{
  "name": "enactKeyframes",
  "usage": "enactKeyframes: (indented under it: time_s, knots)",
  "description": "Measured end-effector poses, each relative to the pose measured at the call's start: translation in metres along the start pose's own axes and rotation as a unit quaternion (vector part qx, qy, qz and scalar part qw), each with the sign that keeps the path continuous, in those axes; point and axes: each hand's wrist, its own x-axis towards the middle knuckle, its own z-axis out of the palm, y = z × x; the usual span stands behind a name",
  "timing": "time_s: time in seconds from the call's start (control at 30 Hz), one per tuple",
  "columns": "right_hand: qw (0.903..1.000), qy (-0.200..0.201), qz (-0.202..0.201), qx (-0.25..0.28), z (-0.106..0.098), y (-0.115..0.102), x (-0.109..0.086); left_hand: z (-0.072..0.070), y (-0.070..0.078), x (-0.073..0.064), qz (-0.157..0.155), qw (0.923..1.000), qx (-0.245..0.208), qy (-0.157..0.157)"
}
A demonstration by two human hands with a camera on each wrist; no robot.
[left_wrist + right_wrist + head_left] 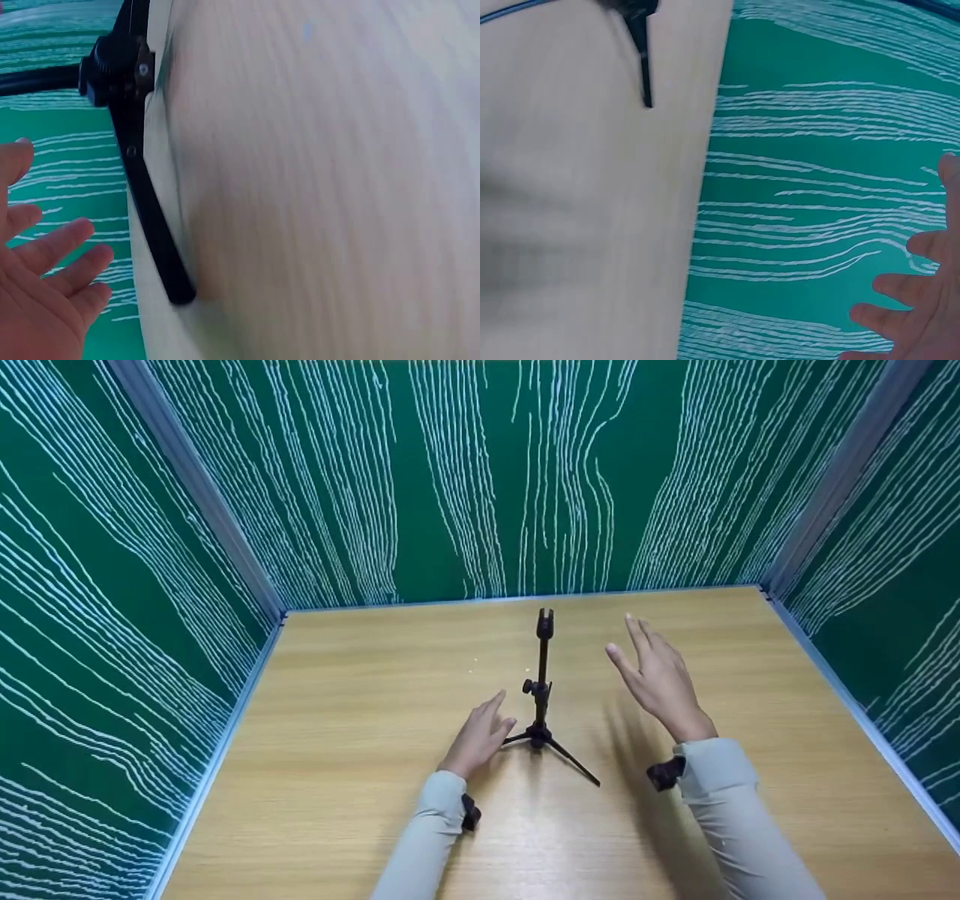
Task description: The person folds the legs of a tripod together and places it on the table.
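A small black tripod stand point(541, 697) stands upright on the wooden table, its legs spread, with a knob partway up the post and a clamp-like head on top. My left hand point(480, 739) is just left of its base, fingers extended, holding nothing; whether it touches a leg cannot be told in the head view. In the left wrist view the hand point(45, 292) is spread beside a tripod leg point(157, 225). My right hand point(660, 682) hovers to the right of the post, fingers straight and apart from it. The right wrist view shows that hand point(922, 300) with one tripod leg point(643, 64) farther off.
The wooden table point(337, 780) is enclosed by green panels point(442, 510) with white wavy lines. Grey posts point(202, 487) stand at the back corners. Tiny pale specks lie on the table behind the stand. A dark strapped device point(666, 772) sits at the right wrist.
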Motion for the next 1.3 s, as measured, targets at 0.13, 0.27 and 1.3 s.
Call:
enactKeyframes:
  time_s: [0.13, 0.27, 1.3]
  knots:
    - [0.9990, 0.009, -0.015, 0.041, -0.006, -0.015, 0.005, 0.009, 0.004, 0.002, -0.004, 0.9990, -0.045, 0.001]
    - [0.9964, 0.014, -0.022, 0.081, -0.011, -0.028, 0.009, 0.019, 0.005, 0.006, 0.001, 0.9947, -0.102, 0.006]
    - [0.9601, -0.005, -0.121, 0.252, -0.018, -0.113, 0.021, 0.052, -0.001, 0.009, 0.011, 0.9855, -0.130, 0.110]
